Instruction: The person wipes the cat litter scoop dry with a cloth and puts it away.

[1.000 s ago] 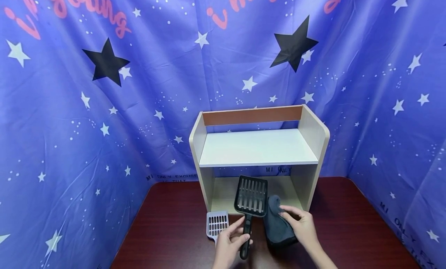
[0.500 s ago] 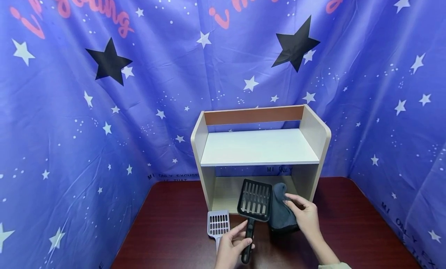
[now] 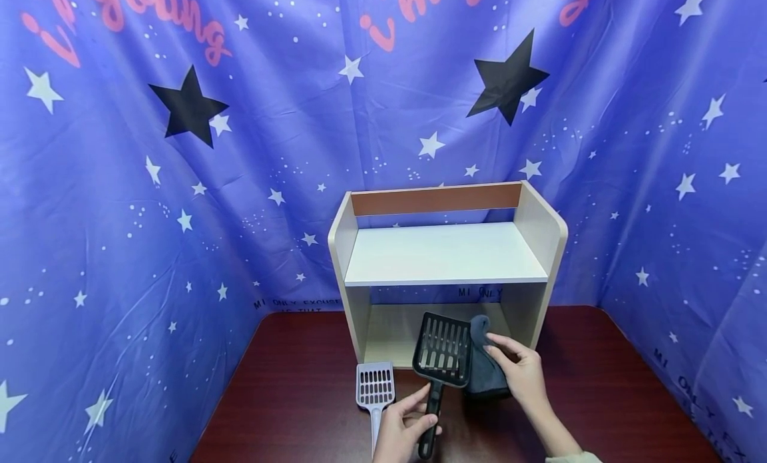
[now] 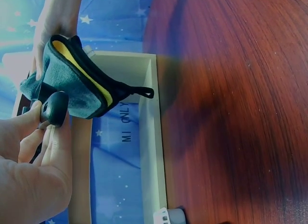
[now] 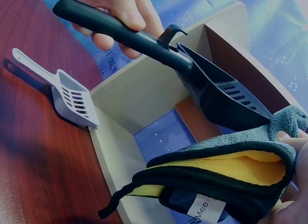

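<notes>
Held up over the table front, a black slotted litter scoop (image 3: 440, 378) has its handle gripped by my left hand (image 3: 403, 428). My right hand (image 3: 524, 378) pinches a folded cloth (image 3: 487, 375) against the scoop's right edge. This cloth is grey-blue on one face and yellow on the other, with a black border, a hanging loop and a white tag (image 5: 206, 207). In the right wrist view, the cloth (image 5: 288, 122) covers the tip of the scoop's black pan (image 5: 226, 108). A second, pale grey litter scoop (image 3: 375, 398) lies on the table left of my left hand.
Behind the hands stands a two-level shelf unit (image 3: 446, 253) with a white upper board and pale side panels. The dark red wooden table (image 3: 287, 383) extends to both sides. A purple star-printed curtain (image 3: 287, 150) hangs around the back and sides.
The black scoop has moved slightly right and down in the head view. My right hand has slid the cloth up along its right edge. The grey scoop stays in place.
</notes>
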Tool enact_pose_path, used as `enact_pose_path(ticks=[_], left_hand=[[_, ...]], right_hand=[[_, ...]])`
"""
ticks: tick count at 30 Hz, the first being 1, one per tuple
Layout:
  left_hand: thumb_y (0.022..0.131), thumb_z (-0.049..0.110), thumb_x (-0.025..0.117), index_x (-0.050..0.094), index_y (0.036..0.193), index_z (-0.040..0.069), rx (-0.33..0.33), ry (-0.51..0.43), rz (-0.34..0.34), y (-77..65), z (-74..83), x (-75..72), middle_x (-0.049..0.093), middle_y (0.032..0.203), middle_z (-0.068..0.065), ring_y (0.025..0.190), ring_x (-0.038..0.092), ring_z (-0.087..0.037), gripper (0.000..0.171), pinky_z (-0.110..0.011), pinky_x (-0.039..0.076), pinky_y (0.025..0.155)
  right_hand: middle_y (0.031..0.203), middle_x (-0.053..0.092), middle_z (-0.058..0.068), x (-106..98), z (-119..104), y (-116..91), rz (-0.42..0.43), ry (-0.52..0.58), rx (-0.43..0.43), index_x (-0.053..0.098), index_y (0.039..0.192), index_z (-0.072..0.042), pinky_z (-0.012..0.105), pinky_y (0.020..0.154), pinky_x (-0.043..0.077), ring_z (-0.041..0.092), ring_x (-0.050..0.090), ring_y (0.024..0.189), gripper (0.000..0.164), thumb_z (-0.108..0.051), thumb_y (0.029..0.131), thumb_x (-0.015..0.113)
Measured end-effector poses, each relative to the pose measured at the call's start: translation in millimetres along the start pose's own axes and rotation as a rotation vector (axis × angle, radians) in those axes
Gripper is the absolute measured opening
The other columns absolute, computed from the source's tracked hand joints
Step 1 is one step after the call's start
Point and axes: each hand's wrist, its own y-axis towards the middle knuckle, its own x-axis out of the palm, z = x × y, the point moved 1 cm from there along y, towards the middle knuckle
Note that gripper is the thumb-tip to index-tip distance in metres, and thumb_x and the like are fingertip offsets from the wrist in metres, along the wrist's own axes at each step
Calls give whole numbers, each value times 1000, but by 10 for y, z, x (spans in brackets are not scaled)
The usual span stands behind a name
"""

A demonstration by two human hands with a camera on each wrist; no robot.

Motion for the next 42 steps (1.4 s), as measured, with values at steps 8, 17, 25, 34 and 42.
enact_pose_path(ticks=[8, 17, 25, 34, 42], left_hand=[[87, -4, 71, 56, 137, 0, 4, 7, 26, 26, 20, 26, 72, 103, -26, 78, 75, -22, 53, -29, 63, 69], [86, -4, 71, 57, 137, -1, 9, -13, 64, 77, 36, 46, 71, 105, -26, 80, 73, -18, 53, -30, 63, 70], [88, -4, 70, 55, 139, 1, 9, -12, 78, 102, 60, 36, 71, 107, -25, 81, 75, -33, 54, -33, 63, 69], [88, -3, 69, 54, 140, 0, 5, -31, 100, 110, 117, 41, 72, 105, -23, 81, 75, -34, 54, -31, 63, 68], [90, -1, 69, 50, 142, -2, -13, -66, 101, 90, 162, 74, 72, 106, -22, 82, 75, -37, 56, -33, 63, 68]], right_hand=[[87, 68, -31, 13, 109, -41, -22, -22, 23, 73, 104, 8, 9, 65, 52, -10, 64, 75, 20, 4, 85, 73], [87, 69, -28, 67, 132, -145, -38, -11, 22, 74, 101, 8, 9, 66, 53, -9, 65, 78, 18, 7, 83, 73], [88, 72, -24, 123, 111, -298, -57, 28, 4, 75, 98, 6, 11, 66, 54, -6, 66, 80, 15, 5, 83, 74], [92, 72, -21, 218, 132, -405, -40, 97, -37, 74, 94, 6, 9, 73, 54, -7, 66, 86, 16, 13, 80, 72], [93, 73, -16, 272, 119, -468, -48, 115, -137, 76, 92, 3, 8, 81, 51, -6, 66, 89, 22, 17, 76, 72]])
